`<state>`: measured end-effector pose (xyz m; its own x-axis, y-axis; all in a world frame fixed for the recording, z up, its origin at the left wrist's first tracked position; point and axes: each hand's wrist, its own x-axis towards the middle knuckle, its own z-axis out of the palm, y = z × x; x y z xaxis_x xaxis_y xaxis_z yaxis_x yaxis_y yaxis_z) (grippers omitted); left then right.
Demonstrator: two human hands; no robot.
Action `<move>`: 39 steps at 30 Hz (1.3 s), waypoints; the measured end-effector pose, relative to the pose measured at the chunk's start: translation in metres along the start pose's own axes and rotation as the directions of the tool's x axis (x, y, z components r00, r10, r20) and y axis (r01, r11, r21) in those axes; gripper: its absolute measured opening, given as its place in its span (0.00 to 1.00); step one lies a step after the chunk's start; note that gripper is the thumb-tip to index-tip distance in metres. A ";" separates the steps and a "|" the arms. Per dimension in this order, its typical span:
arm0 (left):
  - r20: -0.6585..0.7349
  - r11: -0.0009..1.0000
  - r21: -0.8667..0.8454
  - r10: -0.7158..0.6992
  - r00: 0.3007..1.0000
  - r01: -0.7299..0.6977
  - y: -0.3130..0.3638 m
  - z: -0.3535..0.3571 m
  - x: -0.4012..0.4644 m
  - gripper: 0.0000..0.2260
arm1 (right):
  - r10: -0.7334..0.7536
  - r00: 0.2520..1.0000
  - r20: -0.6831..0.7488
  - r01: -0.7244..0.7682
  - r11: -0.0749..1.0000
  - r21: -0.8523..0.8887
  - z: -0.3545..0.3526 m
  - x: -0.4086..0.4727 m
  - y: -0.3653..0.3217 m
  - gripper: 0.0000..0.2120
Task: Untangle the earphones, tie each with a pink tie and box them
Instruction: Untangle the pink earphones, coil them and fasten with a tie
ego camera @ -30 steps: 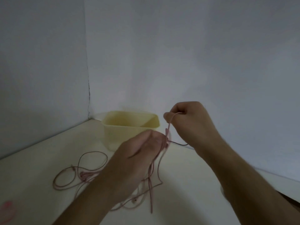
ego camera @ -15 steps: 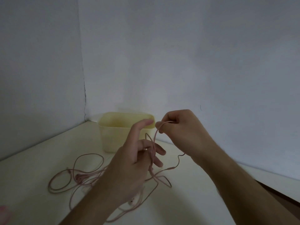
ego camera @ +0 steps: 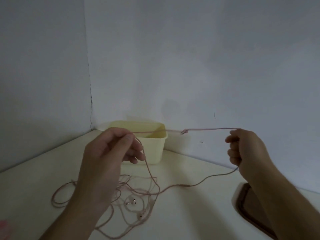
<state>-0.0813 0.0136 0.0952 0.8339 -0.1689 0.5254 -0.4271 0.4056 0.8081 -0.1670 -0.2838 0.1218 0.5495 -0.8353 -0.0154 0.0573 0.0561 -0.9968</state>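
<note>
Pink earphone cable [ego camera: 207, 129]: stretched level across mid-frame, small knot [ego camera: 184, 131] near its middle. Left hand [ego camera: 110, 153], centre-left: pinches one end between thumb and forefinger. Right hand [ego camera: 245, 149], centre-right: fingers curled round the other end. Remaining cable tangle [ego camera: 135, 201]: loose on the cream table [ego camera: 190, 213], lower centre. Pale yellow box [ego camera: 154, 146]: behind the left hand, at the wall corner.

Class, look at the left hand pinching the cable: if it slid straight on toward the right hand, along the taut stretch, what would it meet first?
The small knot in the pink cable, roughly midway between the left hand and the right hand.
</note>
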 end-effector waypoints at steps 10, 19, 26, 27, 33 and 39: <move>0.035 0.991 -0.133 0.014 0.999 -0.010 0.012 -0.006 0.004 0.05 | 0.097 0.986 -0.134 -0.139 0.926 -0.350 -0.020 0.023 0.047 0.03; 0.184 0.928 0.368 -0.017 0.983 -0.052 0.005 0.011 -0.006 0.07 | 0.049 0.841 0.539 0.387 0.642 -0.661 0.032 -0.051 0.005 0.28; 0.146 0.841 0.525 0.065 0.987 -0.133 0.006 0.017 -0.010 0.05 | -0.068 0.566 0.822 0.545 0.779 -0.311 0.073 -0.106 -0.026 0.13; 0.120 0.823 0.551 0.082 0.989 -0.135 0.007 0.014 -0.010 0.05 | -0.063 0.563 0.824 0.568 0.754 -0.330 0.073 -0.107 -0.024 0.09; -0.100 0.866 0.500 0.064 0.993 -0.005 0.004 -0.008 0.003 0.08 | -0.158 0.680 0.716 0.649 0.584 -0.488 0.055 -0.084 -0.024 0.15; -0.234 0.918 0.389 0.020 0.972 0.075 -0.009 -0.024 0.011 0.07 | -0.199 0.710 0.676 0.613 0.648 -0.453 0.029 -0.064 -0.046 0.24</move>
<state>-0.0596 0.0294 0.0870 0.8839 0.0541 0.4645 -0.4656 0.0105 0.8849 -0.1812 -0.2168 0.1709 0.9418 -0.2346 0.2408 -0.0036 -0.7231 -0.6907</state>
